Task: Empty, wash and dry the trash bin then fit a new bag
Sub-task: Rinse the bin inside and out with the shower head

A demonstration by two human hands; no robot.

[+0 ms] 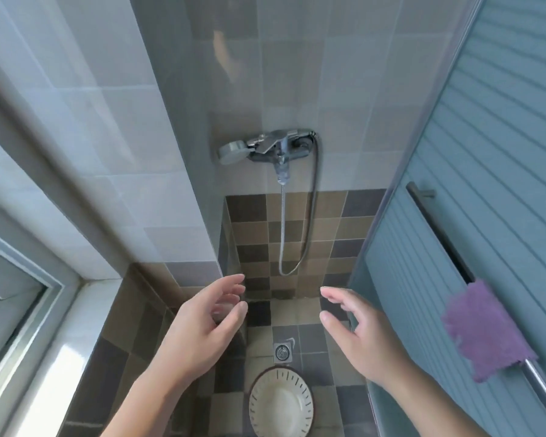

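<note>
Both hands, left hand [199, 329] and right hand [360, 335], are spread and holding nothing; the bin [281, 402] on the wet floor [259, 313] could easily tip.

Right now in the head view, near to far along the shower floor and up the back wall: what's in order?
trash bin → floor drain → bottom loop of the shower hose → faucet. Both hands hover open above the bin, touching nothing.

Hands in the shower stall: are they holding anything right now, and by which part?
Nothing is held. The left hand and right hand hang open in the air, fingers relaxed, above the cream bin standing on the tiled floor.
</note>
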